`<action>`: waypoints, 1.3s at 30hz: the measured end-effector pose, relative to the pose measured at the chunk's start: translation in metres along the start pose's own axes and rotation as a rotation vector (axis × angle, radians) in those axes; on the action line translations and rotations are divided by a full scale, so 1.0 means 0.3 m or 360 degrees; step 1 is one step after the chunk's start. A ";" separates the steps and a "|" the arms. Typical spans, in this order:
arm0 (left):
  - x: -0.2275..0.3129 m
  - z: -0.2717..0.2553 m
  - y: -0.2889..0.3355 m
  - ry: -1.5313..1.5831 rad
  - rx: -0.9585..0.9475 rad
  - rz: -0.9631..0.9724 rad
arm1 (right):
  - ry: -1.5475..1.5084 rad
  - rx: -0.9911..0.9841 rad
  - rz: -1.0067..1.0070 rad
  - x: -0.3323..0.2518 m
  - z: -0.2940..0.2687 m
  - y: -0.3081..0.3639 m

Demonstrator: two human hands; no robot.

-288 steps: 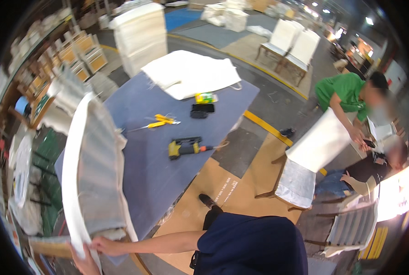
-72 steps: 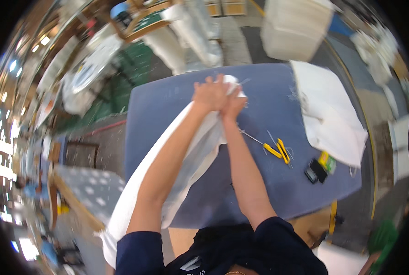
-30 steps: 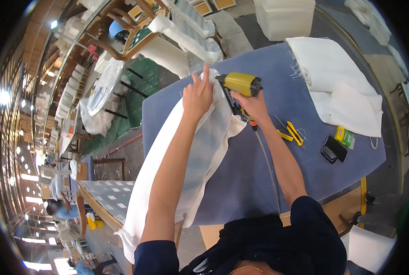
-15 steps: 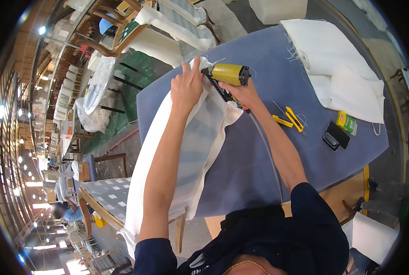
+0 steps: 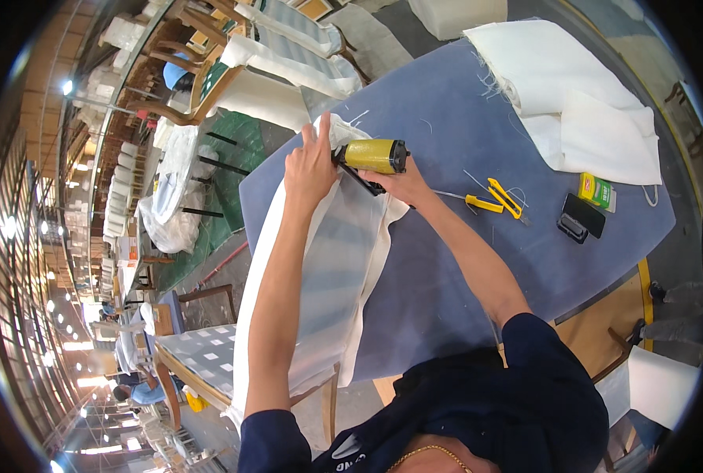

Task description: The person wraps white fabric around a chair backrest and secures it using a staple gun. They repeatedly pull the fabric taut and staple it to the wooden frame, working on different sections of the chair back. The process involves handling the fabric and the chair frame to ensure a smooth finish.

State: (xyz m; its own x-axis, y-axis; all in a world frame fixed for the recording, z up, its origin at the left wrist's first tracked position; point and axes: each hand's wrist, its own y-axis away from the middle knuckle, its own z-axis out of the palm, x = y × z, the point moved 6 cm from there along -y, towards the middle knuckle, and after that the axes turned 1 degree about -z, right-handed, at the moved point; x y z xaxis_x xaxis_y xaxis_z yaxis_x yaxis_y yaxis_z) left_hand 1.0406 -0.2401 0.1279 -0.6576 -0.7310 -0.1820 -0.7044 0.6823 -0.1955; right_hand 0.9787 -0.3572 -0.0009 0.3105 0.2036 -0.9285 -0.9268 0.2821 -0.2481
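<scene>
My right hand (image 5: 405, 183) grips a yellow and black staple gun (image 5: 373, 156), its nose down on the white fabric by my left hand. My left hand (image 5: 310, 169) lies with fingers stretched out over the fabric's left edge, just left of the nose; its thumb is hard to see. Beneath both arms is a long chair piece covered in white fabric (image 5: 332, 256), with a sheer middle and loose edges. It extends from the tabletop toward my body, where a wooden leg (image 5: 329, 410) shows. The fabric's far end is bunched beyond the gun.
The blue-grey padded table (image 5: 438, 315) carries yellow utility knives (image 5: 497, 199), a black phone-like object (image 5: 580, 218), a green and yellow packet (image 5: 596, 191) and folded white cloth (image 5: 580, 94). A checkered webbed seat (image 5: 202, 351) sits at left. Wooden chair frames (image 5: 202, 98) stand beyond the table.
The staple gun and my hands have shifted a little toward me along the fabric. More of the bunched far end shows beyond the gun. The whole view has turned slightly.
</scene>
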 end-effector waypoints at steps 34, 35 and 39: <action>-0.014 -0.061 0.169 -0.0053 0.0086 -0.0055 | 0.0052 -0.0019 0.0051 -0.075 0.064 0.101; -0.012 -0.064 0.171 -0.0045 0.0083 -0.0036 | -0.0025 -0.0020 0.0131 -0.076 0.069 0.109; -0.005 -0.070 0.171 -0.0055 0.0065 0.0015 | -0.0002 -0.0053 0.0136 -0.065 0.075 0.126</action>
State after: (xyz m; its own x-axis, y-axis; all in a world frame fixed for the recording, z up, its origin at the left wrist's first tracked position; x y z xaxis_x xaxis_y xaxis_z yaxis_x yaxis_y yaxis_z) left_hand 0.9998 -0.2040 0.1383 -0.6541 -0.7246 -0.2169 -0.6863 0.6891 -0.2324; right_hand 0.9425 -0.3293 0.0140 0.2302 0.2267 -0.9464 -0.9564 0.2325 -0.1769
